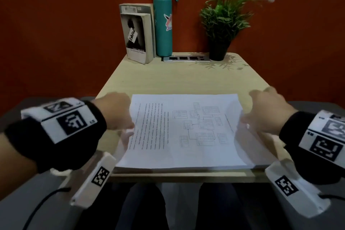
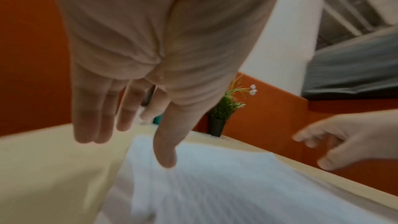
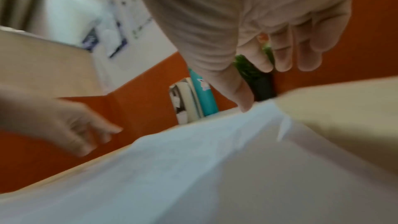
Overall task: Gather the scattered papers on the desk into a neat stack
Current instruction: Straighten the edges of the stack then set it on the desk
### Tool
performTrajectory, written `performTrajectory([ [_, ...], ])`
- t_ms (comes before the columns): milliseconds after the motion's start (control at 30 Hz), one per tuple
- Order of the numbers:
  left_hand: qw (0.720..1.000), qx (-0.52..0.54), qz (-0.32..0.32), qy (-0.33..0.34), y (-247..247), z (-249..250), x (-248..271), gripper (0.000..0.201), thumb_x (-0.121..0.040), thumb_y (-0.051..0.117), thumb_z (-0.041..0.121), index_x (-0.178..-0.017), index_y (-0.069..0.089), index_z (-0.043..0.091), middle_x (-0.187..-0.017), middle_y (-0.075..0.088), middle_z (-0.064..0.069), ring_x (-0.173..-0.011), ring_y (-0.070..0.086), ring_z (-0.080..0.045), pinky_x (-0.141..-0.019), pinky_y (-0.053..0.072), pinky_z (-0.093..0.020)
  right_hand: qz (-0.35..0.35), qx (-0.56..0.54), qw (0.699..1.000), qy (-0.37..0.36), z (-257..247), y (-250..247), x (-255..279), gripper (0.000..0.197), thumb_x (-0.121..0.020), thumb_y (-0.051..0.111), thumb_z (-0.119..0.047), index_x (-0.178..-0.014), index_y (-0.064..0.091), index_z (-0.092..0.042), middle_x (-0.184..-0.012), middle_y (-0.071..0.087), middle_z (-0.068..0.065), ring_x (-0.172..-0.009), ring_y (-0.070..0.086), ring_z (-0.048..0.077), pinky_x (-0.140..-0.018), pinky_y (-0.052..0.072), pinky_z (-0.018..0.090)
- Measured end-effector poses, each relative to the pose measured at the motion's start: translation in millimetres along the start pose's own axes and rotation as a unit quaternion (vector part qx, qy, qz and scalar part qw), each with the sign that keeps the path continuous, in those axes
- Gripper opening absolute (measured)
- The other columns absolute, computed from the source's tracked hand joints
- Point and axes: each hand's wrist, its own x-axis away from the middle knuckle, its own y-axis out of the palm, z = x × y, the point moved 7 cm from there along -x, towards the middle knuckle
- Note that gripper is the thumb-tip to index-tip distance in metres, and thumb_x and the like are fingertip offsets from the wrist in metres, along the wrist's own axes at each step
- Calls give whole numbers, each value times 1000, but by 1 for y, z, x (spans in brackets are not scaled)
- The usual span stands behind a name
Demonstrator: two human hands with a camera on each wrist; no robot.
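A pile of white papers (image 1: pixel 186 130) lies at the desk's front edge, its top sheet printed with text and a diagram. Sheets underneath stick out a little on the left and right, blurred. My left hand (image 1: pixel 119 115) is at the pile's left edge with straight fingers (image 2: pixel 94 125), and its thumb tip touches the papers (image 2: pixel 215 185). My right hand (image 1: pixel 261 112) is at the right edge. Its fingers (image 3: pixel 305 54) are loosely bent, and its thumb tip meets the edge of the papers (image 3: pixel 172 168). Neither hand grips a sheet.
The tan desk (image 1: pixel 186 78) stands against an orange wall. At its back stand two books (image 1: pixel 138 33), a teal bottle (image 1: pixel 163 20), a socket strip (image 1: pixel 186 58) and a potted plant (image 1: pixel 220 24). My legs are under the front edge.
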Motion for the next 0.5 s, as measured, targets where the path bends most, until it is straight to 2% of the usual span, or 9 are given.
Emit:
performTrajectory([
  [67, 999, -6, 17, 37, -21, 24, 3, 69, -85, 69, 33, -145, 42, 13, -144, 52, -8, -129, 49, -27, -105, 41, -39, 14, -27, 996, -90, -29, -14, 7, 64, -84, 67, -27, -142, 43, -16, -141, 35, 14, -123, 45, 34, -100, 43, 39],
  [167, 995, -17, -45, 93, -21, 58, 5, 80, -79, 74, 39, -149, 36, 26, -151, 43, 1, -135, 43, -25, -110, 35, -40, -79, -28, 977, -195, -72, -7, 22, 77, -75, 75, -45, -143, 41, -31, -145, 35, 2, -122, 49, 24, -99, 43, 33],
  [233, 988, -65, -88, 104, -6, 73, 7, 81, -77, 75, 44, -147, 38, 28, -150, 43, 2, -133, 44, -23, -105, 37, -36, -135, 22, 969, -207, -81, 10, 24, 81, -71, 76, -50, -142, 42, -33, -143, 38, -1, -117, 50, 21, -94, 44, 30],
  [267, 985, -88, -104, 106, 3, 78, 8, 79, -76, 75, 45, -145, 41, 27, -147, 46, 2, -129, 47, -22, -100, 39, -35, -154, 45, 966, -205, -81, 20, 23, 80, -71, 76, -50, -141, 43, -33, -138, 42, -2, -110, 50, 19, -88, 44, 28],
  [300, 982, -103, -112, 109, 10, 81, 7, 77, -75, 76, 45, -141, 42, 26, -143, 49, 1, -122, 50, -21, -95, 41, -34, -164, 59, 964, -203, -81, 27, 22, 77, -71, 76, -50, -139, 45, -32, -127, 46, -4, -101, 48, 16, -83, 42, 27],
  [367, 982, -101, -117, 110, 20, 83, 4, 76, -74, 79, 41, -137, 39, 26, -136, 48, -2, -104, 49, -21, -85, 42, -33, -161, 68, 963, -207, -81, 33, 18, 73, -69, 77, -50, -135, 48, -33, -107, 43, -9, -93, 44, 13, -79, 42, 28],
  [433, 984, -75, -122, 103, 26, 79, 0, 81, -71, 82, 38, -136, 36, 30, -131, 42, -3, -96, 49, -22, -85, 47, -35, -163, 62, 963, -207, -81, 37, 16, 73, -67, 78, -50, -132, 49, -36, -105, 40, -10, -93, 47, 13, -80, 46, 29],
  [500, 985, -53, -128, 104, 31, 75, -7, 83, -67, 84, 36, -135, 35, 33, -122, 38, -1, -96, 54, -24, -80, 52, -37, -167, 57, 962, -210, -79, 41, 14, 71, -66, 76, -53, -130, 48, -39, -112, 44, -10, -97, 51, 14, -84, 48, 31],
])
